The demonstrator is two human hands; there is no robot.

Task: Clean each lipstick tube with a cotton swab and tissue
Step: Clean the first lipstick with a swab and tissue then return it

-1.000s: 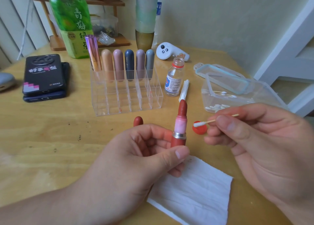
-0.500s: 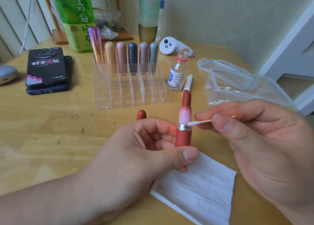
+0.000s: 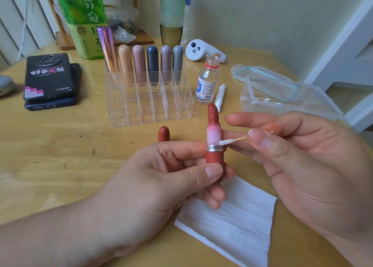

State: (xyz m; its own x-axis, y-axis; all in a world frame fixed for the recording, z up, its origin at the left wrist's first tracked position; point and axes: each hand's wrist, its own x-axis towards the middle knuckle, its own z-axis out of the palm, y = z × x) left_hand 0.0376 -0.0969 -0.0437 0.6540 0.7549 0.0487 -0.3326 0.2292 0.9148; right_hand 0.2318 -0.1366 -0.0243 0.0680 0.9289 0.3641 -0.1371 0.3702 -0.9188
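Observation:
My left hand (image 3: 161, 182) grips an open red lipstick tube (image 3: 214, 155) upright, its bullet twisted up above a pink inner sleeve. My right hand (image 3: 298, 161) pinches a cotton swab (image 3: 232, 141) by its stick; the white tip touches the pink sleeve just above the silver ring. The lipstick's red cap (image 3: 163, 134) stands on the table behind my left hand. A white tissue (image 3: 238, 222) lies flat under my hands. Several capped lipsticks (image 3: 139, 65) stand in the back row of a clear organizer (image 3: 149, 103).
A small open glass bottle (image 3: 206, 81) stands right of the organizer, with wrapped swabs (image 3: 220, 97) beside it. A clear plastic box (image 3: 286, 99) of swabs and its lid sit at right. Two phones (image 3: 48, 81) lie at left. A green bottle (image 3: 84, 18) and white controller (image 3: 198, 50) stand behind.
My right hand moved left, bringing the swab tip from free air onto the pink sleeve of the lipstick. My left hand raised the tube slightly.

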